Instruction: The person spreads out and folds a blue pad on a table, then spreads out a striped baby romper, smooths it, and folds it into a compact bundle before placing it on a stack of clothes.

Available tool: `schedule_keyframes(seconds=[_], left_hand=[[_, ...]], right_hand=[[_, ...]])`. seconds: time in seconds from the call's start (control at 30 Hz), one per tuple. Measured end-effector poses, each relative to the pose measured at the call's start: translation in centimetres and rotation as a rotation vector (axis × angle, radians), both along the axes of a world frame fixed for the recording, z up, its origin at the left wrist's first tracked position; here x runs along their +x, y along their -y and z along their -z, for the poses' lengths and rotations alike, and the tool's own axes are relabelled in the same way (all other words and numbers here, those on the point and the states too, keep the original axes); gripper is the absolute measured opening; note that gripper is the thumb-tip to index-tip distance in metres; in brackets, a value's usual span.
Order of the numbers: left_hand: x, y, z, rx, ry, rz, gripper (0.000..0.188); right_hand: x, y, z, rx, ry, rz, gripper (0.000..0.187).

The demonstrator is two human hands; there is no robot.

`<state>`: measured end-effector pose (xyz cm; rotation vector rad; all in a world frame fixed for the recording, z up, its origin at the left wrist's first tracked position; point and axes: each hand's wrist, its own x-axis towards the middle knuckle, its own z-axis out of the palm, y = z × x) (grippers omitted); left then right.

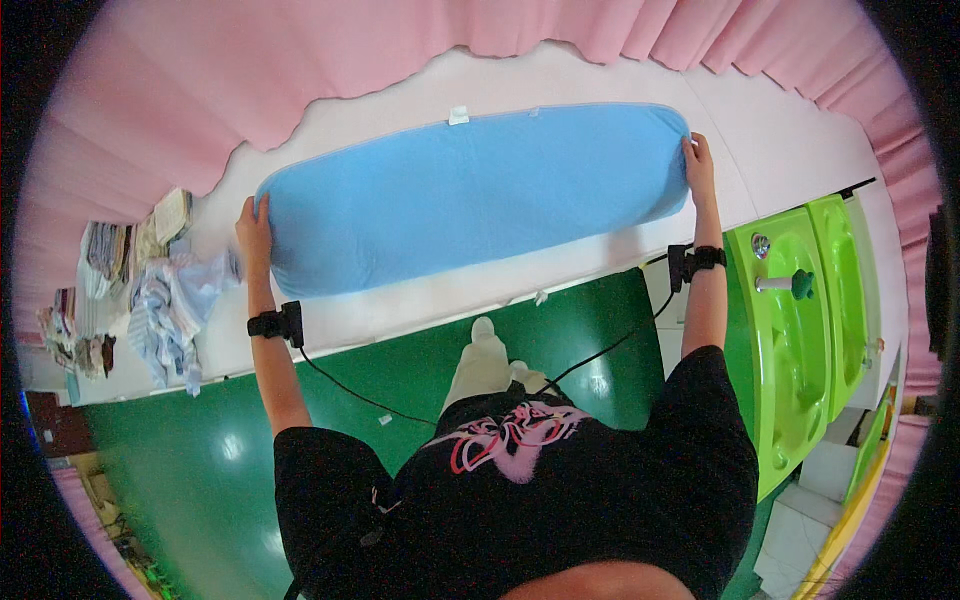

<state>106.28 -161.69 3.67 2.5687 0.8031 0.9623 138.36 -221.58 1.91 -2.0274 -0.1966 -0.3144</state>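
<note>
A long blue towel, folded lengthwise, stretches between my two hands over a white tabletop. At its left end, my left hand grips the edge with the fingers closed. My right hand pinches the upper right corner. A small white tag sticks out along the far edge of the cloth. Black straps with small devices and cables are on both wrists.
Folded cloths are stacked at the left, beside a rumpled striped blue-and-white cloth. Bright green sink basins stand at the right. Pink curtains hang behind the table. The floor is green.
</note>
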Motion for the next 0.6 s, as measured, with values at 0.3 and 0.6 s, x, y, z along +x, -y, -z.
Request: schedule_keyframes(seconds=[0.3,0.6], left_hand=[[4.0,-5.0,8.9,-0.064,-0.478,0.072,0.040],[4.0,-5.6,7.8,-0.224,-0.427,0.159,0.030]], right_hand=[[7.4,-3.6,8.7,-0.513,-0.111,0.062,0.030],[7.5,-5.2,7.0,-0.727,-0.195,0.043,0.030]])
